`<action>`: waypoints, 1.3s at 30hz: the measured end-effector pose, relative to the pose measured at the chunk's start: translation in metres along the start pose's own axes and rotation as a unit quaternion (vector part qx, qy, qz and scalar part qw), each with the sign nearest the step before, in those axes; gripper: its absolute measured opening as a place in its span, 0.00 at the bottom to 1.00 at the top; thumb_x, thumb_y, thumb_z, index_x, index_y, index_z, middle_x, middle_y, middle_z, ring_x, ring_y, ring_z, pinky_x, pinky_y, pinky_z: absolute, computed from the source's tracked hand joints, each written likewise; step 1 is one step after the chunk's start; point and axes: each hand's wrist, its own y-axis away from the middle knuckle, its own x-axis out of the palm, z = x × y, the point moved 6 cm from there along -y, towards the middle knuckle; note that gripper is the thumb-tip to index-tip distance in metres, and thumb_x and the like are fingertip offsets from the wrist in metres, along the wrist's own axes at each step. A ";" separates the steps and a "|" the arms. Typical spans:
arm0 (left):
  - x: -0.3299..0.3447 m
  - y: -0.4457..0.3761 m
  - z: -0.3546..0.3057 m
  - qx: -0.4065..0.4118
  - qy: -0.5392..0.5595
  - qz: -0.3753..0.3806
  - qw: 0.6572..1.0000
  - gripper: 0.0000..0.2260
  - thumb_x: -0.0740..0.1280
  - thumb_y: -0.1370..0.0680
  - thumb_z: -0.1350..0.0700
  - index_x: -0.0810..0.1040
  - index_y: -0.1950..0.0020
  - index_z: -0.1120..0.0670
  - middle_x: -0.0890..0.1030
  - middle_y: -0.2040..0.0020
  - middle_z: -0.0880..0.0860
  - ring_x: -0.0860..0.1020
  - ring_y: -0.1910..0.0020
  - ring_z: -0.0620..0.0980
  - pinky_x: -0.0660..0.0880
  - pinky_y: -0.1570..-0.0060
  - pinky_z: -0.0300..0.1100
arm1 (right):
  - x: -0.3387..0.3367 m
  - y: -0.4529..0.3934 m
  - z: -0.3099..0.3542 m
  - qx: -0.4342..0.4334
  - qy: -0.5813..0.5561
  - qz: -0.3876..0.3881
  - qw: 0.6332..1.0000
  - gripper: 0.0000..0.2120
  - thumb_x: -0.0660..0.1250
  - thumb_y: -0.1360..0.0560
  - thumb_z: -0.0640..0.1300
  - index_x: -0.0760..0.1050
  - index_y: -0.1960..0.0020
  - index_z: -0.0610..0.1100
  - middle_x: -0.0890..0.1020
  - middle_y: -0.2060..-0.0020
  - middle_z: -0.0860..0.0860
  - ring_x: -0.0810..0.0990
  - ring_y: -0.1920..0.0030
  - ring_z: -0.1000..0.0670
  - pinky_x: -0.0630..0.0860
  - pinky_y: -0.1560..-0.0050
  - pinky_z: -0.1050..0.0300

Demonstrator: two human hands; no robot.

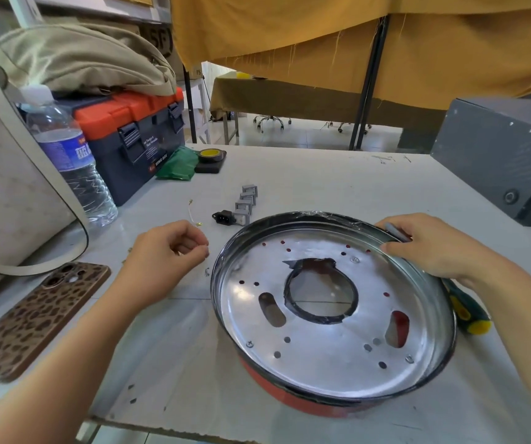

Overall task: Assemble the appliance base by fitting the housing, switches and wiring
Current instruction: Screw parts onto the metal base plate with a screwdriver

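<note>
Head view: early stage; right hand (430, 248) grips the housing (331, 315) rim mid-table; left hand (174, 248) pinches something tiny; switches (247, 201), power socket (224, 216) and wire (193, 213) lie loose, unfitted.

The left hand (174, 246) curls its fingertips together, but whatever they pinch, if anything, is too small to tell. The right hand (430, 248) covers part of the housing (331, 302) rim, and the slim grey thing in its grip shows only a short end. The screwdriver (467, 310) shaft is hidden behind the housing and wrist. The toolbox (135, 129) label is too blurred to read. The phone (33, 318) is cut off at the left edge, as is the pale bag (7, 187).
</note>
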 end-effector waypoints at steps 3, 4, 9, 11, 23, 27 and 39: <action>0.000 -0.002 -0.005 0.002 0.034 0.017 0.999 0.08 0.70 0.27 0.61 0.82 0.61 0.48 0.83 0.65 0.49 0.79 0.64 0.43 0.73 0.63 0.30 | 0.000 -0.002 0.004 -0.020 0.001 0.024 1.000 0.10 0.65 0.23 0.40 0.78 0.55 0.55 0.82 0.58 0.56 0.79 0.56 0.54 0.73 0.57 0.59; 0.001 -0.003 -0.008 0.004 0.041 0.024 0.999 0.08 0.70 0.26 0.60 0.82 0.61 0.48 0.83 0.64 0.48 0.79 0.64 0.42 0.72 0.64 0.28 | 0.001 -0.004 0.005 -0.026 0.001 0.032 0.999 0.10 0.65 0.23 0.40 0.78 0.54 0.54 0.82 0.58 0.56 0.79 0.56 0.54 0.73 0.56 0.60; 0.008 -0.005 -0.027 0.031 0.062 0.049 0.996 0.05 0.70 0.26 0.57 0.83 0.59 0.47 0.83 0.64 0.45 0.78 0.66 0.39 0.72 0.65 0.27 | 0.002 -0.015 0.011 -0.051 0.060 0.056 0.995 0.05 0.64 0.22 0.44 0.78 0.51 0.50 0.82 0.57 0.51 0.79 0.54 0.48 0.74 0.52 0.53; 0.012 -0.007 -0.038 0.050 0.065 0.069 0.994 0.04 0.70 0.27 0.56 0.82 0.58 0.47 0.83 0.63 0.45 0.80 0.63 0.40 0.74 0.61 0.28 | 0.004 -0.020 0.014 -0.059 0.087 0.063 0.992 0.05 0.63 0.22 0.44 0.77 0.48 0.47 0.82 0.55 0.47 0.78 0.53 0.45 0.74 0.48 0.48; 0.047 -0.020 -0.085 0.155 -0.004 0.154 0.976 0.05 0.70 0.27 0.55 0.83 0.57 0.45 0.83 0.61 0.41 0.78 0.61 0.40 0.76 0.57 0.36 | 0.010 -0.028 0.024 -0.069 0.047 0.057 0.995 0.06 0.64 0.22 0.46 0.79 0.48 0.50 0.82 0.57 0.53 0.78 0.55 0.51 0.73 0.53 0.57; 0.055 -0.020 -0.088 0.162 -0.014 0.170 0.972 0.05 0.70 0.27 0.55 0.83 0.57 0.45 0.82 0.61 0.42 0.78 0.61 0.41 0.76 0.58 0.35 | 0.008 -0.026 0.021 -0.049 0.038 0.032 0.998 0.05 0.65 0.23 0.46 0.78 0.52 0.47 0.81 0.59 0.50 0.77 0.57 0.49 0.72 0.57 0.57; 0.073 -0.013 -0.107 0.188 -0.056 0.254 0.947 0.05 0.70 0.26 0.55 0.82 0.57 0.44 0.83 0.61 0.42 0.80 0.61 0.40 0.76 0.59 0.32 | 0.001 0.010 -0.001 0.065 0.032 0.059 0.996 0.09 0.65 0.26 0.47 0.75 0.57 0.41 0.77 0.63 0.48 0.72 0.65 0.50 0.66 0.66 0.56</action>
